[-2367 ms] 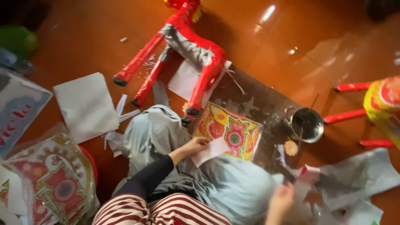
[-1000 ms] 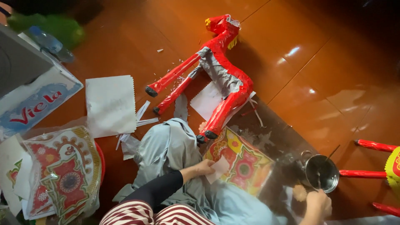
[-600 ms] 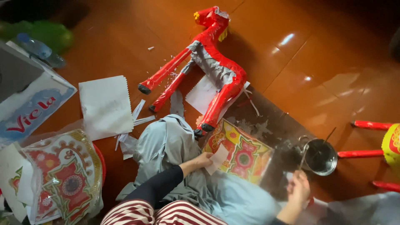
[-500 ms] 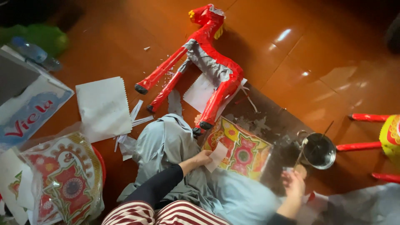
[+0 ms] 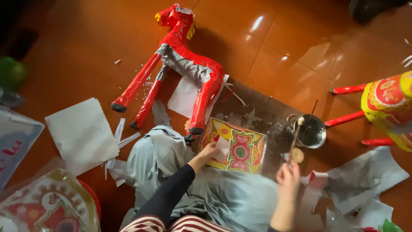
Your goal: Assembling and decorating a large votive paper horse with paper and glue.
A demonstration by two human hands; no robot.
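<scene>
While my left hand [image 5: 209, 151] is pressing a small white paper scrap [image 5: 222, 147] down on the patterned paper sheet [image 5: 237, 147] at the centre of the frame, fingers closed lightly on the scrap so neither slips off my lap, my right hand [image 5: 286, 174] at lower right is gripping a thin brush stick [image 5: 296, 136], fingers wrapped round its lower end. The stick is slanting up toward the small metal pot [image 5: 312, 131] just right of centre, which is sitting close enough for dipping; whether the tip is touching it I cannot tell. The sheet is lying half on my grey trousers [image 5: 180, 176], half on a dark board [image 5: 262, 114]. A red paper horse [image 5: 180, 64] is lying on its side at upper centre, legs toward me. I am sitting on a glossy red-brown tiled floor [image 5: 300, 38], with white paper pieces [image 5: 81, 134] strewn at left and grey crumpled paper [image 5: 369, 176] at right.
</scene>
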